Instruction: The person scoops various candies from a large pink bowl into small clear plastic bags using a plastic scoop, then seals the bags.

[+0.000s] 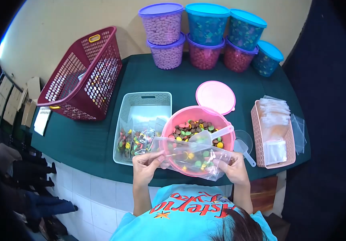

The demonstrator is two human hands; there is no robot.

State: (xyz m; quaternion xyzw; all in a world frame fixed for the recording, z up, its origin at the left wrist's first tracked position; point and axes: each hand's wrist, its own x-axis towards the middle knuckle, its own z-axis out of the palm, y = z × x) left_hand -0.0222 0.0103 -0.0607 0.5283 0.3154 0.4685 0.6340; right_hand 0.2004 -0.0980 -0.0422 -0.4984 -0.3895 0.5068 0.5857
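Stretched between my two hands is a clear plastic bag point(193, 154), held in front of a pink tub point(168, 125). My left hand point(148, 162) pinches one end of it, and my right hand point(233, 166) grips the other end. Brown, green, yellow and red pieces point(193, 126) fill the tub and show through the bag. A clear scoop point(207, 137) rests on them, its handle on the tub's right rim. To the left, a pale green basket point(119, 120) contains clear bags with similar pieces point(135, 142).
A pink basket point(258, 144) of clear bags stands right, beside a second scoop point(244, 150). Behind the tub lies a pink lid point(215, 97). Lidded tubs point(207, 28) are stacked at the back. A maroon basket point(96, 76) stands back left. People's legs point(48, 203) show lower left.
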